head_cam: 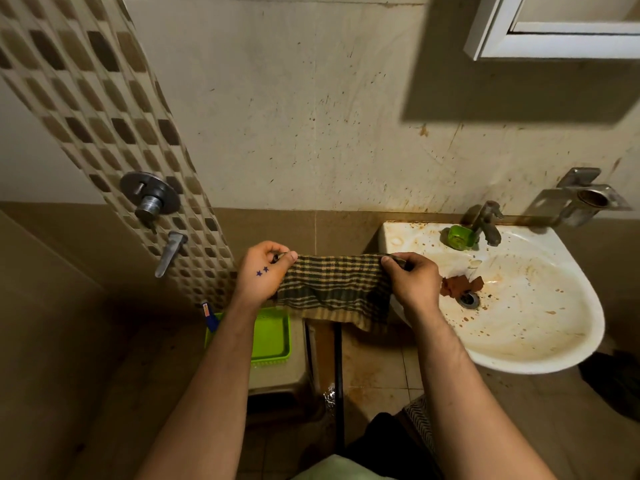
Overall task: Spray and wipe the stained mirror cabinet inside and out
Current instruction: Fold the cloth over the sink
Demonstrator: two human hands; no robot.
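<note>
A green and tan checked cloth is stretched out flat between both hands, left of the sink. My left hand pinches its upper left corner. My right hand pinches the upper right corner, and the lower edge of the cloth hangs free. The white mirror cabinet is high on the wall at the top right, only its lower corner in view, well above both hands. I cannot make out a spray bottle for certain.
A stained white sink with a tap and a green cup is at the right. A metal holder juts from the wall. Shower fittings are at the left. A green tray sits on a stool below.
</note>
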